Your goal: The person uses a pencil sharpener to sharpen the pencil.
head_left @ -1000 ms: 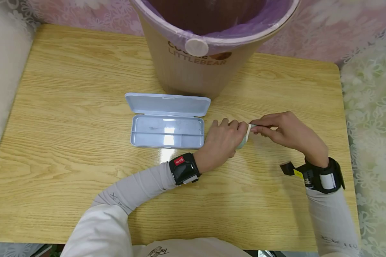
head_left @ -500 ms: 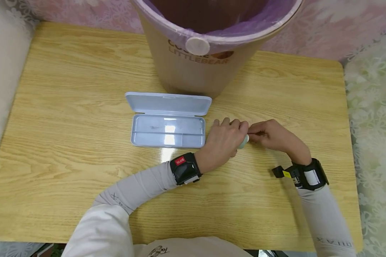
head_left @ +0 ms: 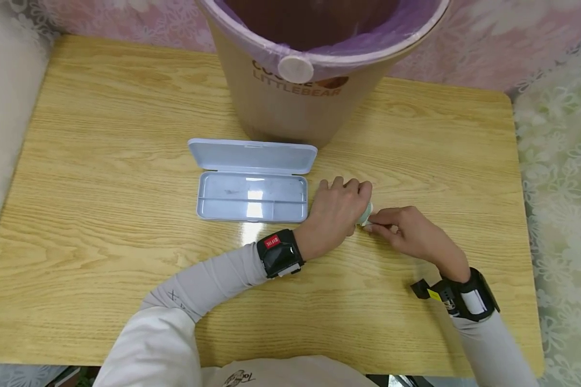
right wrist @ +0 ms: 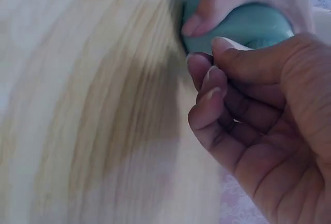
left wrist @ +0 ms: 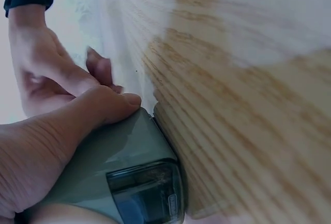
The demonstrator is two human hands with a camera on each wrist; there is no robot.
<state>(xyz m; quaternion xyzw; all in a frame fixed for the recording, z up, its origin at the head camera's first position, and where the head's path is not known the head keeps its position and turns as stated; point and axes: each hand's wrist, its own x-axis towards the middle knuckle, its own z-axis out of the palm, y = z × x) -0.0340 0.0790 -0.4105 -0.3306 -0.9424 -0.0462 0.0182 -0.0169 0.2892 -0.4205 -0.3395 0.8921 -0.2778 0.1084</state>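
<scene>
My left hand point(head_left: 336, 212) grips a green crank pencil sharpener point(left wrist: 137, 136), pressed against the table just right of the pencil case. Its dark see-through drawer window point(left wrist: 145, 193) shows in the left wrist view. In the head view the hand covers most of the sharpener. My right hand point(head_left: 413, 234) is at the sharpener's right end. Its thumb and forefinger pinch the crank handle, and a white piece of the crank arm point(right wrist: 235, 44) shows beside the thumb in the right wrist view. The other right fingers are curled in, and the handle itself is mostly hidden.
A pale blue pencil case point(head_left: 232, 212) lies with its lid up, left of my left hand. Behind it stands a tall beige bin point(head_left: 290, 115) with a purple liner. Wooden table surface point(head_left: 101, 177) extends around them.
My right hand has swung from the upper right of the sharpener down toward me, and the white crank arm has turned with it. The left hand and sharpener stay in place.
</scene>
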